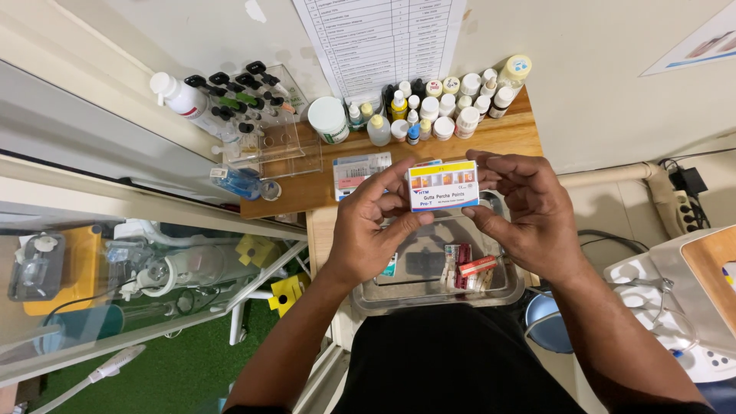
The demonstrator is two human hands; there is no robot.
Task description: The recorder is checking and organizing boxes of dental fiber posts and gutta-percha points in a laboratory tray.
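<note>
Holding both forearms raised over the metal tray (507,295), we clamp the small flat box (443,186) between our left hand (373,230) and right hand (529,207), the fingers of each curled onto its short ends and both palms turned inward. The box sits level in the air above the tray, in front of the wooden shelf (491,138), showing a white face with a yellow band on top, a blue edge below and a row of orange and red squares. Behind it stand small white bottles (445,103).
</note>
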